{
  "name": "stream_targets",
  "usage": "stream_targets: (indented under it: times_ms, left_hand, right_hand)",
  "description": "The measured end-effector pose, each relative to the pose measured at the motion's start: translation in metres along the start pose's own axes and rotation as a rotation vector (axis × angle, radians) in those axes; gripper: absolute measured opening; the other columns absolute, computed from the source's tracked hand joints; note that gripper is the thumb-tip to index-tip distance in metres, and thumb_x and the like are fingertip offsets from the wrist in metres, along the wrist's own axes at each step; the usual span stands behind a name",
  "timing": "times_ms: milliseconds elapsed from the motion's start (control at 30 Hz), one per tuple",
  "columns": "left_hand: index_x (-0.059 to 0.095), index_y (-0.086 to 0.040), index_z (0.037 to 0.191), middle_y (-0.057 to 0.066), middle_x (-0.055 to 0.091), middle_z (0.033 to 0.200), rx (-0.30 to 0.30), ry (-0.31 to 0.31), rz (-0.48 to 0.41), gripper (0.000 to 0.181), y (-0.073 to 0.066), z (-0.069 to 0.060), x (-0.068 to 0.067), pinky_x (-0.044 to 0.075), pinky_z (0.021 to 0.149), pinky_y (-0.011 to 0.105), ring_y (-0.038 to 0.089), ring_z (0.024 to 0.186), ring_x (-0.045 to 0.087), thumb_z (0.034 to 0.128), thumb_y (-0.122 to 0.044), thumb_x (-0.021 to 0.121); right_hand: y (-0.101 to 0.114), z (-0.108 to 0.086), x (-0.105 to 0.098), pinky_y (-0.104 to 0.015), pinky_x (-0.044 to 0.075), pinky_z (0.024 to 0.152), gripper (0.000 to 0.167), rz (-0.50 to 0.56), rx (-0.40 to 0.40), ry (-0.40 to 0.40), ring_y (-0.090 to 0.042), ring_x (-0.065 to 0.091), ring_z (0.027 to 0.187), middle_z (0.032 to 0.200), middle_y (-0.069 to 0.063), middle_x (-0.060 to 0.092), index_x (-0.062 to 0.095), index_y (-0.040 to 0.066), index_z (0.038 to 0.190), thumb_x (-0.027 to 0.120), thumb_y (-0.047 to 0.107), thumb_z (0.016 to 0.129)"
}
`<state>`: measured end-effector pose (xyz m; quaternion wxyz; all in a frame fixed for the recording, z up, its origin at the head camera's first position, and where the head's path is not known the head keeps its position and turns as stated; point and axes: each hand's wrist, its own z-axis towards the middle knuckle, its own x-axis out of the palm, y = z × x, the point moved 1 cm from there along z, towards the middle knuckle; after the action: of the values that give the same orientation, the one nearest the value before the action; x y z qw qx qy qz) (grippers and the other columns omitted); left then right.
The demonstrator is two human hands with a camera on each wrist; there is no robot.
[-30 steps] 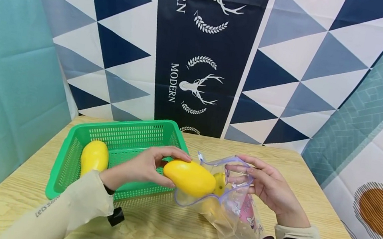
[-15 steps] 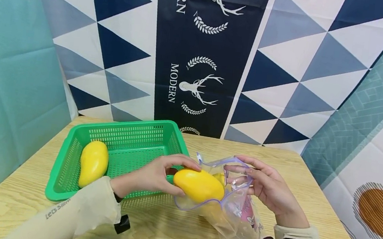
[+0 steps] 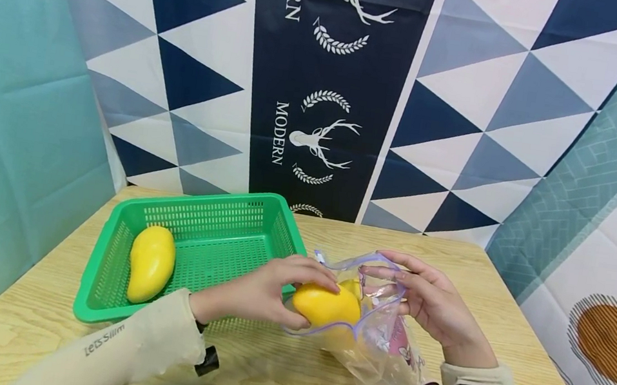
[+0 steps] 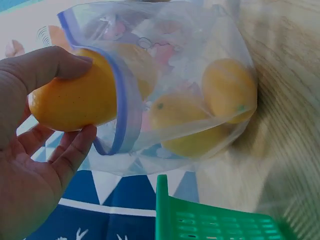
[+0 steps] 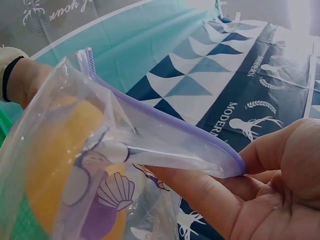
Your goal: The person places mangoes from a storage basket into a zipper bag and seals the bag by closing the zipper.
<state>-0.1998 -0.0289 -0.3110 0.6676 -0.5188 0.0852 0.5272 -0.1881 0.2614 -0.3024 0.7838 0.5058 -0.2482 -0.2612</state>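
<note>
My left hand [image 3: 272,288] grips a yellow mango [image 3: 328,306] between thumb and fingers at the mouth of a clear zip bag [image 3: 387,372]. The mango's front part is inside the purple-edged opening; its rear end stays outside in my palm. Spread fingers of my right hand [image 3: 440,301] reach into the mouth, and in the right wrist view thumb and fingers pinch the purple rim [image 5: 200,137], keeping it apart. Through the plastic in the left wrist view show further mangoes, one lower [image 4: 175,120] and one at the closed end [image 4: 230,90].
A green plastic basket [image 3: 211,261] stands at the left of the wooden table [image 3: 272,376], just beyond my left forearm. One yellow mango [image 3: 151,266] lies at its left end. Patterned cloth [image 3: 207,75] hangs behind the table.
My left hand has moved right with the mango, which has slid deeper into the bag mouth. The right hand and the bag's rim have barely moved.
</note>
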Motion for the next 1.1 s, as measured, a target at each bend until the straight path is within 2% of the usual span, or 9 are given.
stream_targets:
  times_ms: [233,433,700,867,1000,1100]
  left_hand:
    - [0.067,-0.009,0.124,0.008,0.061,0.132,0.079,0.035,0.141,0.05,-0.003,0.006,0.006,0.04,0.106,0.038,0.019,0.124,0.05,0.0762,-0.003,0.079]
    - [0.066,-0.009,0.124,0.006,0.061,0.133,0.209,0.066,0.256,0.046,-0.004,0.01,0.011,0.042,0.1,0.027,0.022,0.119,0.049,0.0794,-0.004,0.078]
    - [0.067,-0.009,0.123,0.007,0.062,0.132,0.369,0.108,0.424,0.04,0.0,0.014,0.022,0.041,0.101,0.02,0.023,0.116,0.051,0.0843,-0.005,0.076]
    - [0.069,-0.006,0.118,0.008,0.064,0.127,0.462,0.067,0.541,0.03,0.004,0.018,0.027,0.042,0.102,0.019,0.021,0.115,0.056,0.0885,-0.004,0.072]
    - [0.072,-0.008,0.112,0.006,0.066,0.121,0.497,0.015,0.585,0.024,0.003,0.021,0.027,0.043,0.103,0.021,0.021,0.115,0.058,0.0879,-0.002,0.072]
    - [0.073,-0.009,0.109,0.005,0.067,0.118,0.509,0.009,0.61,0.023,0.002,0.022,0.025,0.043,0.103,0.022,0.02,0.115,0.058,0.0874,-0.004,0.074]
  right_hand:
    - [-0.002,0.001,0.001,-0.034,0.055,0.083,0.052,0.007,-0.009,0.012,-0.024,0.067,0.111,0.139,-0.013,0.058,0.045,0.005,0.147,0.018,-0.007,0.105]
    - [-0.001,0.001,0.002,-0.034,0.055,0.083,0.051,0.021,-0.004,0.003,-0.026,0.066,0.112,0.139,-0.013,0.059,0.045,0.006,0.146,0.018,-0.007,0.105]
    - [-0.002,0.002,0.003,-0.033,0.056,0.083,0.05,0.039,-0.011,0.002,-0.027,0.066,0.112,0.138,-0.014,0.058,0.045,0.005,0.146,0.018,-0.007,0.105]
    - [-0.003,0.003,0.003,-0.033,0.055,0.084,0.051,0.053,-0.04,0.015,-0.026,0.066,0.112,0.14,-0.014,0.057,0.044,0.004,0.146,0.017,-0.007,0.105]
    - [-0.002,0.003,0.004,-0.033,0.055,0.085,0.052,0.074,-0.056,0.022,-0.027,0.066,0.113,0.141,-0.015,0.056,0.043,0.004,0.147,0.015,-0.008,0.104]
    - [-0.002,0.003,0.004,-0.034,0.055,0.085,0.052,0.076,-0.063,0.025,-0.028,0.065,0.114,0.141,-0.015,0.055,0.043,0.002,0.147,0.015,-0.008,0.104]
